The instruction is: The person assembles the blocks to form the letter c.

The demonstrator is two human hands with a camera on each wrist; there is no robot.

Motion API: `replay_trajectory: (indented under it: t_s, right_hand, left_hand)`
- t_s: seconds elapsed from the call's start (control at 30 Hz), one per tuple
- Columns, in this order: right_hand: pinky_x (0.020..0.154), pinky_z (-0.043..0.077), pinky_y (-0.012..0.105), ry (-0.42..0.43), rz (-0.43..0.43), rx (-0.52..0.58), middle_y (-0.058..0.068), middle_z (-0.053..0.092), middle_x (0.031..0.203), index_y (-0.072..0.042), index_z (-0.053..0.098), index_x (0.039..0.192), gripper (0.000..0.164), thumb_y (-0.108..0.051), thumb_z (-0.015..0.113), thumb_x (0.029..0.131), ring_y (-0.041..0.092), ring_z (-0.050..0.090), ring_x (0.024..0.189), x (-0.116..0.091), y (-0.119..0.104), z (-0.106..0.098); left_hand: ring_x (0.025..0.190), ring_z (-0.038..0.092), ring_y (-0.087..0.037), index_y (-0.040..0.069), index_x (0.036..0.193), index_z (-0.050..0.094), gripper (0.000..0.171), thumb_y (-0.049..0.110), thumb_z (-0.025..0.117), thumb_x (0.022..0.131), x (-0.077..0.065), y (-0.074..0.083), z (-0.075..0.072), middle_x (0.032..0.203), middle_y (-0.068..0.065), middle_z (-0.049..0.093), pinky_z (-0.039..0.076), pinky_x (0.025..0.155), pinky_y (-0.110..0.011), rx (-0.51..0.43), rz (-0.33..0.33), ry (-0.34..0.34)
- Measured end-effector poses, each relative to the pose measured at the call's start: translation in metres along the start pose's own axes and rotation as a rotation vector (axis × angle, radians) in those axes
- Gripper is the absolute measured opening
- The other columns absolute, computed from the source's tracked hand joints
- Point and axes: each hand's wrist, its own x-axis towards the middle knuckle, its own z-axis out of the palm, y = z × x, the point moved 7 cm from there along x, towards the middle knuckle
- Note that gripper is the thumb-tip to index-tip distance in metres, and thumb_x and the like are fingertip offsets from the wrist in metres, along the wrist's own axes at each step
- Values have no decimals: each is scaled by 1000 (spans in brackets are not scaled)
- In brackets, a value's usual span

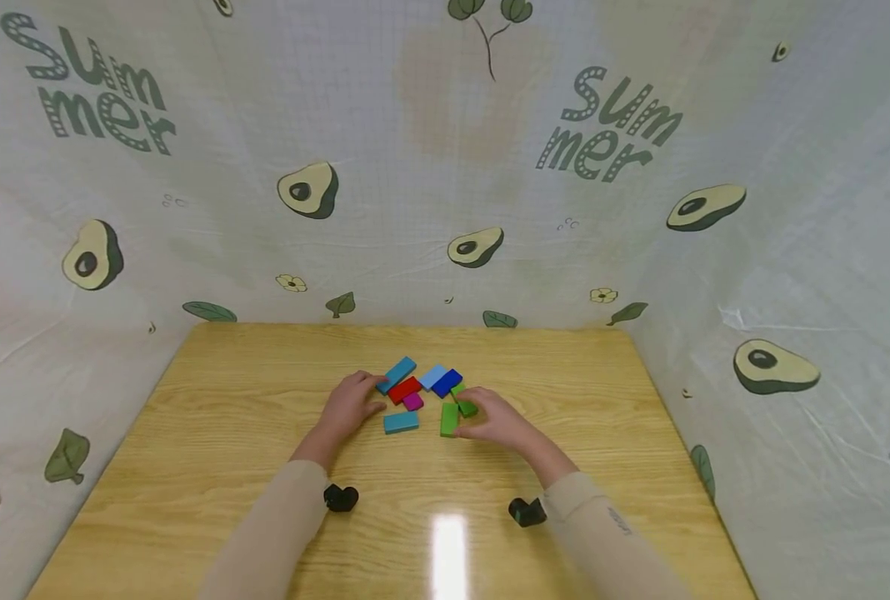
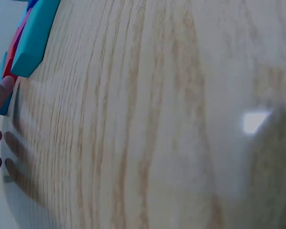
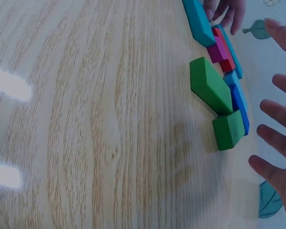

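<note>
My left hand [image 1: 350, 404] is at the left of a group of coloured blocks, its fingertips at a long blue block [image 1: 397, 374]. Beside that lie a red block [image 1: 404, 390] and a small magenta block [image 1: 412, 402]. A teal block [image 1: 402, 422] sits in front, apart from the left thumb. On the right, my right hand [image 1: 499, 419] hovers over two green blocks, the front one [image 1: 449, 420] and another [image 3: 228, 130] that it partly hides in the head view. In the right wrist view its fingers are spread, clear of the blocks.
A light blue block [image 1: 433, 377] and a dark blue block [image 1: 447, 383] touch at the back of the group. The wooden table [image 1: 265, 358] ends at a patterned cloth [image 1: 385, 275] behind and at both sides. Black wrist devices show near both sleeves.
</note>
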Motion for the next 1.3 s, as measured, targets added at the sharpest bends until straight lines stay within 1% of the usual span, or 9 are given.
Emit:
replay_trajectory:
  t_s: [0.13, 0.3, 0.4, 0.57, 0.77, 0.9, 1.0, 1.17, 1.3]
  right_hand:
    - [104, 39, 49, -6, -1, -1, 10, 54, 134, -5, 57, 136, 60, -27, 78, 85, 32, 47, 126, 3, 1, 4]
    - [106, 38, 48, -32, 15, 6, 8, 53, 136, -9, 56, 138, 63, -36, 78, 85, 31, 45, 129, 4, 4, 9]
    - [105, 40, 47, -36, 17, 5, 7, 53, 135, -10, 56, 137, 64, -39, 77, 85, 30, 46, 127, 5, 6, 11]
    - [101, 44, 45, -31, 12, 25, 8, 54, 132, -10, 57, 136, 61, -37, 77, 85, 30, 49, 123, 6, 7, 15]
    - [104, 41, 47, -21, 21, 38, 9, 53, 136, -10, 56, 137, 62, -37, 77, 85, 32, 45, 129, 6, 5, 18]
    - [106, 39, 48, -27, 24, 52, 9, 52, 138, -9, 56, 138, 65, -39, 77, 84, 33, 42, 132, 6, 3, 20]
    - [106, 38, 48, -26, 28, 68, 10, 52, 139, -8, 56, 137, 65, -38, 77, 84, 34, 42, 132, 6, 2, 21]
    - [107, 37, 47, -15, 45, 75, 9, 52, 139, -9, 56, 138, 63, -34, 78, 85, 33, 41, 133, 6, 2, 21]
    - [107, 38, 46, -5, 49, 73, 8, 52, 139, -9, 55, 138, 64, -35, 78, 85, 32, 42, 133, 5, 3, 20]
  left_hand:
    - [110, 56, -35, 12, 128, 65, 44, 23, 76, 87, 6, -1, 3, 120, -14, 60, 47, 95, -50, 26, 2, -5]
    - [110, 54, -37, 8, 128, 64, 43, 16, 76, 87, 13, -4, 7, 119, -17, 59, 44, 98, -50, -16, 36, -13]
    - [110, 54, -38, 5, 127, 64, 43, 13, 75, 87, 16, -1, 7, 117, -19, 58, 43, 99, -50, -32, 73, -22]
    - [104, 55, -36, 4, 127, 64, 42, 10, 75, 87, 20, 8, 5, 113, -18, 58, 46, 95, -49, 2, 119, -64]
    - [108, 55, -35, 10, 130, 64, 43, 8, 73, 88, 29, 13, 10, 117, -17, 58, 46, 97, -48, 34, 71, -188]
    - [105, 56, -32, 14, 131, 64, 42, 9, 71, 90, 31, 13, 12, 115, -14, 58, 48, 95, -45, 72, 30, -238]
    - [103, 57, -31, 15, 131, 63, 42, 8, 70, 91, 31, 13, 11, 114, -13, 58, 48, 94, -45, 78, 17, -245]
    - [103, 56, -34, 14, 130, 64, 42, 3, 70, 89, 28, 14, 6, 114, -15, 58, 47, 95, -48, 19, 0, -222]
    - [104, 55, -36, 13, 130, 64, 42, 2, 70, 89, 24, 9, 4, 117, -17, 57, 47, 95, -49, -19, -33, -207]
